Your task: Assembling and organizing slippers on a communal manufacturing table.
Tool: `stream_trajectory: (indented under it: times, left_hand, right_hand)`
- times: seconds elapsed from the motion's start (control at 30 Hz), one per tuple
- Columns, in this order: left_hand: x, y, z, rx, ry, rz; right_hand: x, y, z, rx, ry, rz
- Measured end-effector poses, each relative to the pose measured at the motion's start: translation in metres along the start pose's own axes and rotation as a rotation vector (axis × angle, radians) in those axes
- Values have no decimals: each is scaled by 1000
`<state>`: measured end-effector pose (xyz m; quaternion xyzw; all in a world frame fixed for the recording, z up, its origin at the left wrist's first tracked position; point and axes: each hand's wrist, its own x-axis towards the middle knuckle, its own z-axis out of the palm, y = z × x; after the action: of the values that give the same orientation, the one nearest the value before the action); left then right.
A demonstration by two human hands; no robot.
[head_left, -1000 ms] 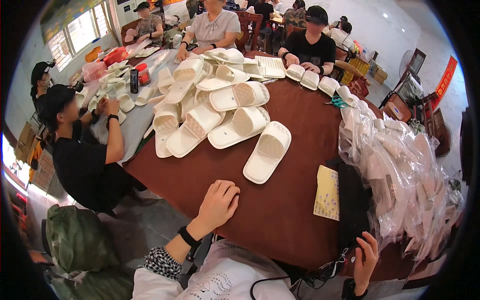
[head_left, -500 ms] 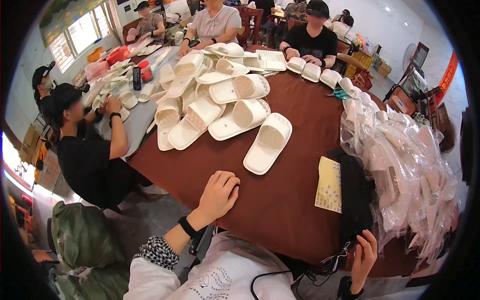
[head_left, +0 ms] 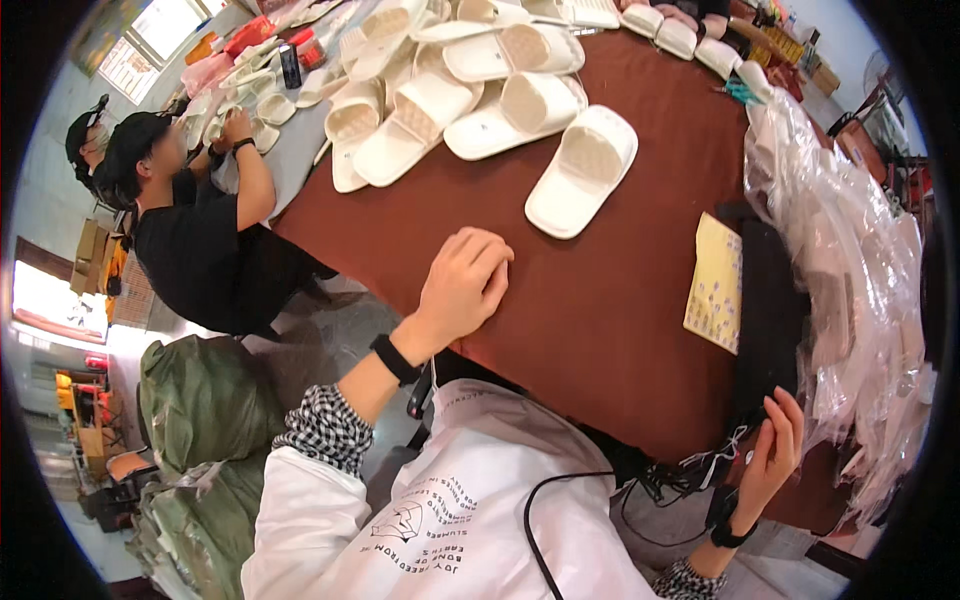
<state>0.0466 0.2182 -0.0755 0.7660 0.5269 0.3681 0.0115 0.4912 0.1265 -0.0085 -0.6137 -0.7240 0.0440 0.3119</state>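
The left hand [head_left: 462, 285] rests on the near edge of the brown table [head_left: 600, 300], fingers curled loosely inward, gripping nothing. A black band sits on that wrist. Just beyond it, toward the table's middle, lies a single cream slipper [head_left: 583, 170], sole down and apart from the hand, with bare brown surface between the two.

Over at the near right corner, the right hand [head_left: 770, 455] pinches at a black bundle [head_left: 765, 320] with strings and tags hanging from its lower end; fingers are closed on that end. Beside the bundle lies a yellow printed sheet [head_left: 714, 283], flat on the table. Along the right edge a big heap of clear plastic bags [head_left: 850, 280] crowds the side and spills over it.

The far half of the table is packed: a pile of cream slippers [head_left: 450, 80] overlapping one another, more lined along the far edge. At the left edge a person in black [head_left: 200, 240] leans in, hands among slippers there. Green sacks [head_left: 200, 400] sit on the floor below the near left side. Open room is the brown stretch between the left hand, the single slipper and the yellow sheet.
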Motion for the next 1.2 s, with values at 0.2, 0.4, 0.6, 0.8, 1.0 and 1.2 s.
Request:
stream_trajectory:
  times: [0.2, 0.4, 0.6, 0.8, 1.0, 1.2]
  left_hand:
    - [2, 0, 1, 15, 26, 10]
    - [0, 1, 2, 59, 17, 38]
    - [-1, 3, 2, 41, 84, 69]
    - [2, -3, 5, 2, 207, 139]
    - [-5, -8, 3, -35, 116, 80]
    - [2, -3, 0, 87, 156, 161]
  right_hand:
    - [13, -8, 0, 84, -48, -133]
    - [14, -9, 4, 179, -105, -192]
    - [12, -20, 5, 212, -176, -191]
    - [20, -59, 2, 164, -217, -315]
    - [11, -88, 18, 198, -285, -418]
    - [-2, -68, 29, 144, -368, -427]
